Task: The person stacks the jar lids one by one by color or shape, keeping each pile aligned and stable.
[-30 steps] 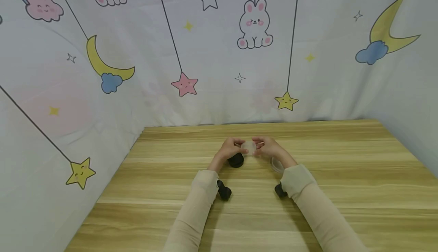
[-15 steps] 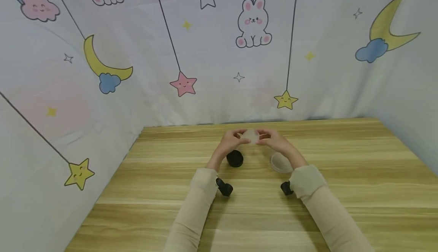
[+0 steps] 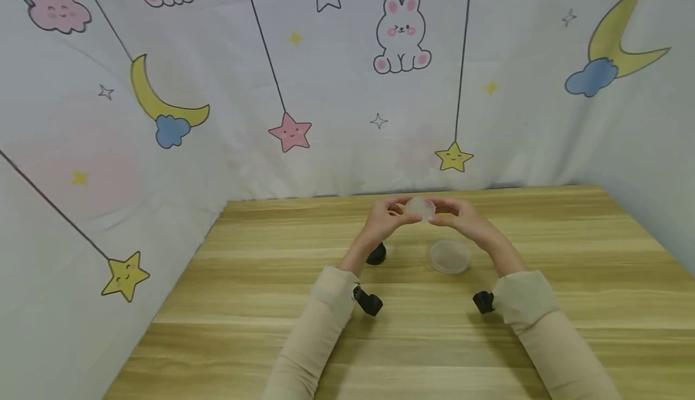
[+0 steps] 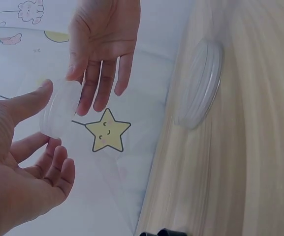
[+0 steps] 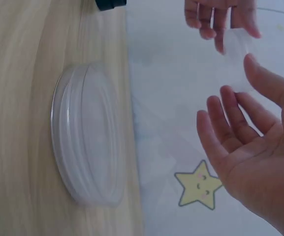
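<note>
Both hands hold a small round clear plastic dish (image 3: 420,209) up above the far part of the table. My left hand (image 3: 384,222) pinches its left edge between thumb and fingers. From the other side my right hand (image 3: 468,218) pinches it too, with the remaining fingers loosely spread, as the right wrist view shows. In the left wrist view the dish (image 4: 60,109) is tilted on edge and looks frosted. A larger round clear dish (image 3: 449,256) lies flat on the table below the hands. Whether the held piece is a dish with its lid on cannot be made out.
A black round object (image 3: 376,255) stands on the wooden table (image 3: 423,339) by the left wrist, partly hidden behind it. A patterned cloth (image 3: 336,86) rises along the table's back and left edges. Black cameras (image 3: 369,301) sit on both wrists.
Both hands have lifted the small clear dish and carried it to the right. The larger dish is now uncovered by the right arm; the left wrist now partly covers the black object.
</note>
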Demonstrator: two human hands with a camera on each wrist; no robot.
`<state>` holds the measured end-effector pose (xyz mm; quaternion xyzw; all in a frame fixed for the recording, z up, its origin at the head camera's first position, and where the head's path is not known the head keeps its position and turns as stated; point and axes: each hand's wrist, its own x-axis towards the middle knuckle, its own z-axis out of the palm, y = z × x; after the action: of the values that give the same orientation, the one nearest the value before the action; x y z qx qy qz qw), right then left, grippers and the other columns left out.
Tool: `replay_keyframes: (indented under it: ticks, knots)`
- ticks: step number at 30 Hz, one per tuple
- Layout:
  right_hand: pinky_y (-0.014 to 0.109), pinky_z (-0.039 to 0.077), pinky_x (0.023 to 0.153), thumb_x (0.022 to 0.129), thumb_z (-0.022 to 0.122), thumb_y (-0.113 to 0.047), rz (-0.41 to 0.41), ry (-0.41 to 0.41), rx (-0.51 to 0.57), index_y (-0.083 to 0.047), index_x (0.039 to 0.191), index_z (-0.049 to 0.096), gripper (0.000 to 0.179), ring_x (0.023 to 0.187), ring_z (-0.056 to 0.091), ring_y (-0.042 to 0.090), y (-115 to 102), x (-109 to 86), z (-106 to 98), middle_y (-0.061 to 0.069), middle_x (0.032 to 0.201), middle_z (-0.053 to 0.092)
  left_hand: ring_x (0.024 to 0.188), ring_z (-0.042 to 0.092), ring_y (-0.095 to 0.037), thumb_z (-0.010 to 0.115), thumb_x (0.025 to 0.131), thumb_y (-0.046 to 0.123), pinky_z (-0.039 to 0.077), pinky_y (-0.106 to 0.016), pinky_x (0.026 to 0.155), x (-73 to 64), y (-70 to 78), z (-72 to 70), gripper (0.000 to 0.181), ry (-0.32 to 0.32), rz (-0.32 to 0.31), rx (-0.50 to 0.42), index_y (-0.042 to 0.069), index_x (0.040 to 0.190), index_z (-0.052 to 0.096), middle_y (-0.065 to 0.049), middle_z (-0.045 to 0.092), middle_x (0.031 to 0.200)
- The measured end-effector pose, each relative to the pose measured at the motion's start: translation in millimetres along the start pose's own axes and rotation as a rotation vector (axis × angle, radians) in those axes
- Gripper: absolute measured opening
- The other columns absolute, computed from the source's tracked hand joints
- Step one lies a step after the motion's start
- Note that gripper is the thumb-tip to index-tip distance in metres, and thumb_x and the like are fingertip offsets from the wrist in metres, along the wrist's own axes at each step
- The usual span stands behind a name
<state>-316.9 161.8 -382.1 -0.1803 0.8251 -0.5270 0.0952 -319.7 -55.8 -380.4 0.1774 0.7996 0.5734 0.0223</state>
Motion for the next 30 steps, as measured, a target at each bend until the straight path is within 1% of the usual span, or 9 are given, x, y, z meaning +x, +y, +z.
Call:
replay_keyframes:
  ticks: [3, 7, 10, 15, 20, 23, 25, 27, 30]
  knots:
    - [0.059, 0.036, 0.108, 0.096, 0.062, -0.03, -0.006, 0.007, -0.013, -0.008, 0.147, 0.042, 0.06, 0.135, 0.042, 0.039, 4, -7.3, -5, 0.022, 0.144, 0.049, 0.088, 0.054, -0.014, 0.076, 0.085, 0.02, 0.048, -0.029, 0.071, -2.8, 0.9, 7.8, 0.051, -0.009, -0.002, -0.005, 0.01, 0.132, 0.062, -0.012, 0.061, 0.126]
    - [0.06, 0.035, 0.107, 0.095, 0.064, -0.031, 0.004, 0.01, -0.019, -0.008, 0.146, 0.044, 0.06, 0.135, 0.042, 0.039, 11, -18.7, -12, 0.021, 0.143, 0.05, 0.091, 0.052, -0.012, 0.076, 0.085, 0.019, 0.046, -0.023, 0.072, -5.8, -0.2, 20.6, 0.049, -0.027, -0.009, -0.014, 0.012, 0.131, 0.063, -0.009, 0.06, 0.128]
    - [0.062, 0.035, 0.106, 0.094, 0.064, -0.029, 0.012, 0.0, -0.021, -0.006, 0.146, 0.044, 0.06, 0.138, 0.037, 0.041, 18, -26.6, -18, 0.022, 0.147, 0.046, 0.091, 0.051, -0.01, 0.076, 0.084, 0.016, 0.045, -0.022, 0.072, -6.3, -2.1, 31.1, 0.047, -0.041, -0.006, -0.042, 0.01, 0.129, 0.064, -0.011, 0.061, 0.128]
    - [0.065, 0.032, 0.107, 0.095, 0.064, -0.027, 0.025, -0.031, -0.014, -0.003, 0.146, 0.042, 0.06, 0.142, 0.024, 0.048, 31, -33.6, -26, 0.023, 0.154, 0.034, 0.084, 0.05, -0.009, 0.075, 0.084, 0.01, 0.044, -0.02, 0.066, -4.8, -8.0, 46.0, 0.045, -0.057, -0.028, -0.082, 0.006, 0.127, 0.064, -0.012, 0.063, 0.126]
    - [0.068, 0.028, 0.108, 0.094, 0.065, -0.023, 0.015, -0.063, -0.031, 0.0, 0.143, 0.044, 0.058, 0.144, 0.017, 0.051, 43, -37.5, -27, 0.026, 0.154, 0.032, 0.084, 0.049, -0.009, 0.077, 0.082, 0.01, 0.044, -0.019, 0.066, -4.7, -16.2, 57.3, 0.046, -0.075, -0.06, -0.034, 0.006, 0.126, 0.065, -0.011, 0.064, 0.124]
    - [0.07, 0.029, 0.106, 0.094, 0.065, -0.023, 0.054, -0.084, -0.038, 0.001, 0.143, 0.044, 0.058, 0.143, 0.013, 0.055, 48, -41.8, -26, 0.028, 0.156, 0.027, 0.086, 0.049, -0.009, 0.079, 0.081, 0.011, 0.043, -0.018, 0.068, -6.4, -20.5, 61.9, 0.046, -0.097, -0.095, -0.021, 0.006, 0.124, 0.066, -0.01, 0.064, 0.122]
    - [0.07, 0.03, 0.105, 0.093, 0.065, -0.024, 0.08, -0.094, -0.033, 0.001, 0.143, 0.044, 0.059, 0.142, 0.014, 0.057, 50, -43.7, -25, 0.029, 0.157, 0.023, 0.088, 0.048, -0.01, 0.08, 0.08, 0.011, 0.042, -0.02, 0.069, -7.5, -22.4, 64.0, 0.045, -0.098, -0.117, -0.023, 0.007, 0.123, 0.067, -0.01, 0.065, 0.121]
    - [0.067, 0.033, 0.105, 0.093, 0.065, -0.025, 0.101, -0.099, -0.021, 0.0, 0.143, 0.044, 0.06, 0.142, 0.016, 0.056, 51, -44.0, -23, 0.029, 0.157, 0.022, 0.091, 0.048, -0.012, 0.081, 0.079, 0.012, 0.042, -0.021, 0.072, -8.0, -24.4, 65.0, 0.044, -0.088, -0.13, -0.018, 0.006, 0.12, 0.068, -0.01, 0.065, 0.12]
    - [0.055, 0.042, 0.101, 0.092, 0.066, -0.025, 0.104, -0.113, -0.014, 0.0, 0.142, 0.045, 0.06, 0.14, 0.027, 0.051, 53, -42.4, -21, 0.029, 0.156, 0.026, 0.096, 0.048, -0.014, 0.082, 0.076, 0.01, 0.041, -0.023, 0.076, -8.6, -27.8, 66.1, 0.043, -0.069, -0.148, -0.016, 0.006, 0.117, 0.069, -0.01, 0.066, 0.12]
